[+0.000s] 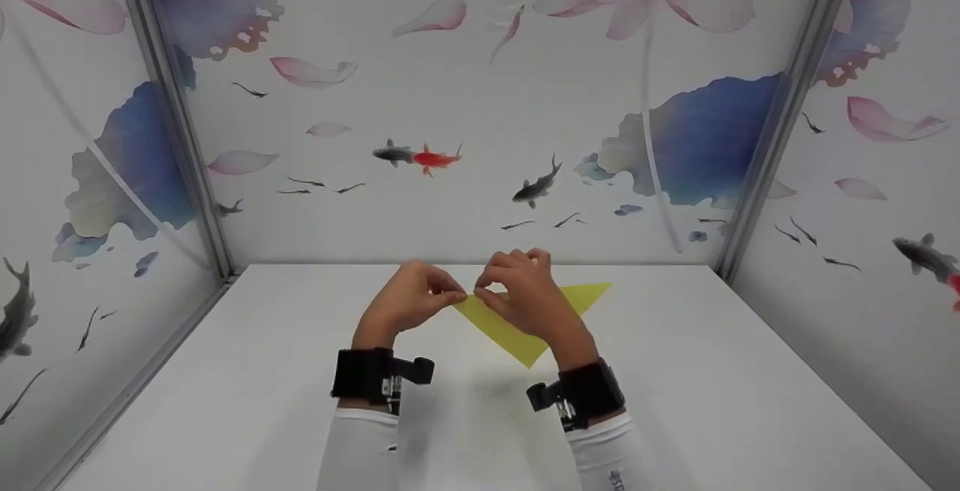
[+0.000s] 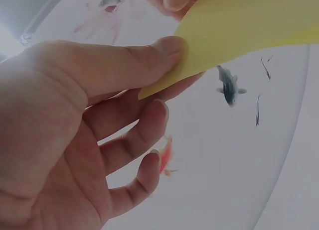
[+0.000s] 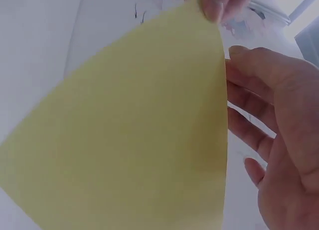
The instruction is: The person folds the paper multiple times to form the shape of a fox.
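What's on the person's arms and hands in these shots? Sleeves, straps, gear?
Both hands are bare, no gloves or rings visible. Each wrist carries a wide black strap with a small black camera mount sticking out toward the inside: left strap, right strap. Below the straps, white sleeves cover both forearms; the right sleeve shows a small dark marking, too small to read.

Recording booth: fish-and-lotus printed panels, white table.

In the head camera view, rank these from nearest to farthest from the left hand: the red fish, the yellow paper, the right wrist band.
1. yellow paper, pinched by the left hand.
2. right wrist band, lower right.
3. red fish, on the back wall.
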Available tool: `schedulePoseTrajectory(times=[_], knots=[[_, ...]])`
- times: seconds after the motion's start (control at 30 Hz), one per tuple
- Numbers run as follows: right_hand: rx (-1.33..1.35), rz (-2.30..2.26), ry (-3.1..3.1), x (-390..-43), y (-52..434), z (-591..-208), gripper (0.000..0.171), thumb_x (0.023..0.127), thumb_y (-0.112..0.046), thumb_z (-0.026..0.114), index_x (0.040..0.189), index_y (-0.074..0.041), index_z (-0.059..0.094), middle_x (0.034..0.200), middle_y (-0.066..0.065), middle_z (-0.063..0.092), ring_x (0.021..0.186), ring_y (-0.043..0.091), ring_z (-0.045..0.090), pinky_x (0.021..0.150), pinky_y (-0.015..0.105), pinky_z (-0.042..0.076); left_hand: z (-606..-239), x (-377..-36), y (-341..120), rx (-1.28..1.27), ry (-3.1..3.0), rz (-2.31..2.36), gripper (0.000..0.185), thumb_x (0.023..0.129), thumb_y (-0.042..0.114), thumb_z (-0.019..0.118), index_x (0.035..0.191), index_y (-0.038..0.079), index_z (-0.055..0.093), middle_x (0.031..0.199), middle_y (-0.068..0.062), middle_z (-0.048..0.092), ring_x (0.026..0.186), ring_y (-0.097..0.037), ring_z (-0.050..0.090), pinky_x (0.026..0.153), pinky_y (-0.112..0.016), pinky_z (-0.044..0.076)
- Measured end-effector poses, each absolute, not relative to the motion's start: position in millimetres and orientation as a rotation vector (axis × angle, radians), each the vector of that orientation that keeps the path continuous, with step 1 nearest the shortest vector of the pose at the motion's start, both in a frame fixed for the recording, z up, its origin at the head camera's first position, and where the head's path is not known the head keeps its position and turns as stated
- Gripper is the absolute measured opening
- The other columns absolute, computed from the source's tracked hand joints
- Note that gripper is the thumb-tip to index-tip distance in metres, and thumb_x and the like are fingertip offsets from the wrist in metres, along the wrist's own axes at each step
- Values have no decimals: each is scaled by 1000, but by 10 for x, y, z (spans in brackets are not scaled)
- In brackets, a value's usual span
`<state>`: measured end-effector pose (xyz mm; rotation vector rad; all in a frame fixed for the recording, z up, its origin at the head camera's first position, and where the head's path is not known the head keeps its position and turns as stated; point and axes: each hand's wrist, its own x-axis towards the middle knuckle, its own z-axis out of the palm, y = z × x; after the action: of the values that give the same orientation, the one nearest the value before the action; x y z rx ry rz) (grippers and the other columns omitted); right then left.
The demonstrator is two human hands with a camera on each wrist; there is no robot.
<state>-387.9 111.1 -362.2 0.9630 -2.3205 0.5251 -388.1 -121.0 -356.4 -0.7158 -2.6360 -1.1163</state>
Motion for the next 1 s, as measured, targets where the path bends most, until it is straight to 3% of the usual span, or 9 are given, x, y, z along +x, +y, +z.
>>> schedulePoseTrajectory(times=[0.7,1.0], knots=[[970,443,-2309,-3901,1163,-3648,6,102,-18,78,97,-16,76,98,1,71,100,26,63,107,64,37,-3585,-3884,-1301,-714,-2541,-1157,8,98,16,81,98,14,89,92,-1,81,82,-14,60,71,-29,50],[972,473,-2315,-3984,1381,-3677,9,100,-17,79,92,-18,78,95,0,73,95,25,61,105,64,36,-3615,-3859,-1478,-609,-2551,-1139,8,98,18,81,99,15,88,95,-1,81,88,-16,61,75,-32,49]])
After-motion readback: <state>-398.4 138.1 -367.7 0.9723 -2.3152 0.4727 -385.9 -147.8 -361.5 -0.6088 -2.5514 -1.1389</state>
